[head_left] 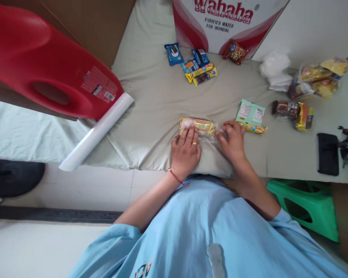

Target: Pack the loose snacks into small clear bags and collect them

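Observation:
A yellow snack packet (205, 126) lies on the cloth in front of me, with clear plastic film (210, 138) around it and bunched at its right end. My left hand (186, 152) rests on the packet's left half, fingers lying flat and together. It wears a ring and a red wrist string. The fingers of my right hand (232, 139) are pinched on the film at the packet's right end. Just beyond that hand are a light green packet (251, 112) and a yellow snack stick (254, 128).
Left lie a roll of clear film (97, 133) and a large red jug (60, 65). Several small snacks (200, 71) sit near the Wahaba carton (220, 27). To the right are brown-and-yellow snacks (292, 112), a bagged bundle (320, 79) and a black phone (327, 154). A green stool (324, 212) stands below.

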Demonstrator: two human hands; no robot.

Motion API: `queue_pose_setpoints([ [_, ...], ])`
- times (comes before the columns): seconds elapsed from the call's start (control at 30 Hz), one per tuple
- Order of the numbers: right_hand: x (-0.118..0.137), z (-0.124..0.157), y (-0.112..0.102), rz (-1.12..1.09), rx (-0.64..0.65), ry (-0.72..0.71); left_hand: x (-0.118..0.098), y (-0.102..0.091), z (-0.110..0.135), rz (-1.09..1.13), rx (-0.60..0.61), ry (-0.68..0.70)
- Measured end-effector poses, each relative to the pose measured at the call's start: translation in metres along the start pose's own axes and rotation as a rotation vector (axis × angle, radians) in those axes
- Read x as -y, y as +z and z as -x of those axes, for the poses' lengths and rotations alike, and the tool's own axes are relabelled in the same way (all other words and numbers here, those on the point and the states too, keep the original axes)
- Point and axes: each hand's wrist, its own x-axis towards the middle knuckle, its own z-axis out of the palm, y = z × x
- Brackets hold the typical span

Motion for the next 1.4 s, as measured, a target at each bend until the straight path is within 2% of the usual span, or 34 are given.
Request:
queue_pose_setpoints([
  [0.07, 0.002, 0.003, -0.007, -0.088, -0.010, 0.023, -0.001, 0.000, 0.000, 0.011, 0.001, 0.000],
  [0.2, 0.015, 0.007, -0.024, -0.390, 0.064, 0.200, -0.001, 0.000, 0.000, 0.030, 0.014, -0.004],
  [0.27, 0.028, 0.002, -0.028, -0.528, 0.099, 0.250, -0.001, -0.001, -0.001, 0.043, 0.025, -0.011],
  [0.33, 0.042, -0.009, -0.026, -0.576, 0.123, 0.252, -0.001, -0.002, -0.001, 0.046, 0.035, -0.011],
  [0.43, 0.066, -0.031, -0.010, -0.512, 0.211, 0.212, -0.002, -0.003, -0.002, 0.026, 0.048, 0.004],
  [0.53, 0.091, -0.048, 0.012, -0.242, 0.321, 0.134, -0.003, -0.004, -0.003, 0.008, 0.068, 0.007],
  [0.63, 0.109, -0.053, 0.025, 0.022, 0.351, 0.053, -0.004, -0.005, -0.004, 0.015, 0.067, -0.013],
  [0.7, 0.112, -0.049, 0.024, 0.046, 0.347, -0.021, -0.003, -0.004, -0.003, 0.033, 0.051, -0.023],
  [0.77, 0.103, -0.041, 0.016, -0.049, 0.330, -0.097, -0.002, -0.004, -0.002, 0.052, 0.040, -0.027],
  [0.83, 0.083, -0.029, 0.003, -0.195, 0.244, -0.095, -0.002, -0.004, -0.001, 0.067, 0.040, -0.019],
  [0.9, 0.054, -0.017, -0.011, -0.324, 0.088, 0.030, -0.001, -0.004, -0.001, 0.075, 0.048, -0.009],
  [0.97, 0.023, -0.008, -0.022, -0.416, -0.059, 0.227, 0.000, -0.004, 0.000, 0.081, 0.054, -0.006],
  [1.07, -0.012, -0.005, -0.030, -0.537, -0.139, 0.437, 0.001, -0.004, 0.000, 0.100, 0.052, -0.014],
  [1.2, -0.020, -0.020, -0.027, -0.613, -0.067, 0.452, 0.001, -0.003, -0.001, 0.117, 0.046, -0.012],
  [1.4, 0.004, -0.042, -0.020, -0.530, 0.224, 0.279, 0.000, -0.003, -0.001, 0.091, 0.029, -0.008],
])
